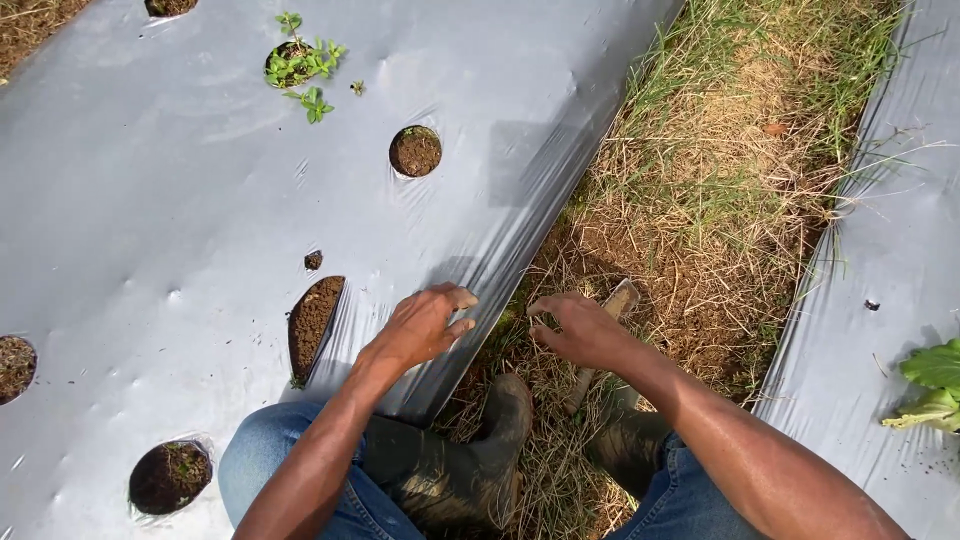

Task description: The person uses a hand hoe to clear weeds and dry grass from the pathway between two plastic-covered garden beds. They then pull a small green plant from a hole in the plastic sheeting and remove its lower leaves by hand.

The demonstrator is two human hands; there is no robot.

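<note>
- Silver-grey plastic mulch sheet [180, 200] fills the head view, stretched over a raised bed and punched with round planting holes.
- Left hand [425, 325] rests on the sheet's sloping edge, fingers spread and loosely curled, clamped on nothing.
- Right hand [580, 330] hovers just off that edge over the dry grass [700, 200], fingertips pinched together; whether they grip a stalk, I cannot tell.
- Step in hand looks like clearing growth along the sheet's border; any pull would call for a firm low grip.
- Nearest soil hole [313, 322] sits just beside the left hand; a weedy hole [295, 62] lies far up the sheet.
- Rubber boots [480, 460] plant below the hands; leafy greens [935, 385] sit on a second sheet across the grass.
</note>
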